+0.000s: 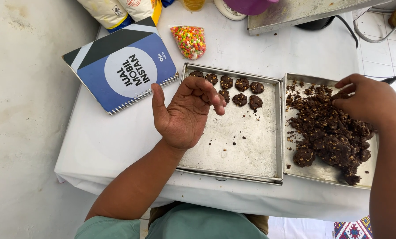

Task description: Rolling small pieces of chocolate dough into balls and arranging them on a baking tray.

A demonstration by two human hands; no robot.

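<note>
Two bare hands work over a pair of metal trays on a white-covered bench (118, 146). The right hand (368, 99) reaches into the heap of dark chocolate dough (330, 132) on the right tray (295, 172), fingertips pinched together on a small lump at the heap's upper edge. The left hand (184, 113) hovers palm-up over the left tray (233, 152), fingers loosely curled and holding nothing that can be seen.

Judging by its crumbly, nut-studded look, the dough is probably soft, sticky and light; a gentle pinch from the loose edge of the heap looks like the best hold, since a hard squeeze would likely break it apart. Eight or so small shaped cookies (242, 90) sit in two short rows at the far end of the left tray; they seem fragile and best lifted from the sides.

Beyond the trays lie a spiral notebook (122, 66) with a blue cover and a clear bag of coloured candies (189, 41).

Curled left fingers hide part of the cookie rows, so the count is uncertain. Sacks, a jar and another metal sheet at the bench's far edge are cut off by the frame. Whatever the right fingertips hold is mostly hidden.
</note>
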